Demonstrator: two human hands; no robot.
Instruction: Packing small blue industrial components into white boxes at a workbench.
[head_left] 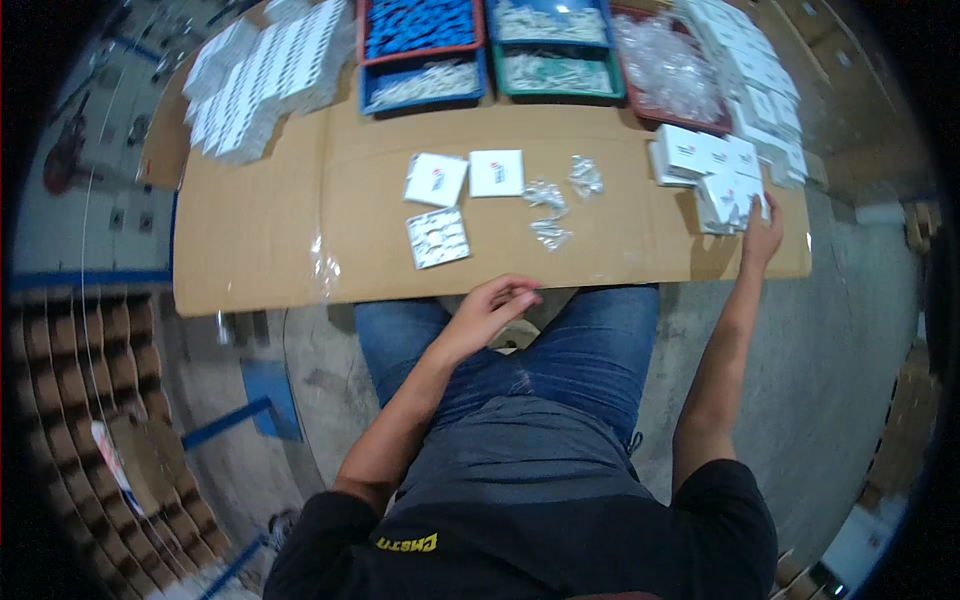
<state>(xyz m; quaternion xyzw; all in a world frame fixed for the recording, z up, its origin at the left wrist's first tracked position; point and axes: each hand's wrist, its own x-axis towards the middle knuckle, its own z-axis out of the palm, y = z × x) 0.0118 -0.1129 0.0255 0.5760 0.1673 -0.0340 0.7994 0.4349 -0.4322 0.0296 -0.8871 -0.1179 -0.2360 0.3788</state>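
My right hand (762, 235) reaches to the right side of the table, its fingers curled against a small white box (716, 204) at the front of a cluster. Over the table's front edge, above my lap, my left hand (497, 308) hovers with loosely bent fingers and nothing visible in it. Beyond it lie two white square pieces with printing, one tilted (436, 180) and one straight (496, 173). A white square piece with several cutouts or raised parts (438, 238) sits nearer me. Small clear bags of whitish parts (550, 234) lie right of these.
Along the far edge stand trays: a red one of blue parts (418, 28), blue and green ones of whitish parts (556, 73), and a red one of clear plastic bags (672, 75). White boxes are stacked far left (270, 85) and far right (745, 60). Cardboard (370, 270) covers the tabletop.
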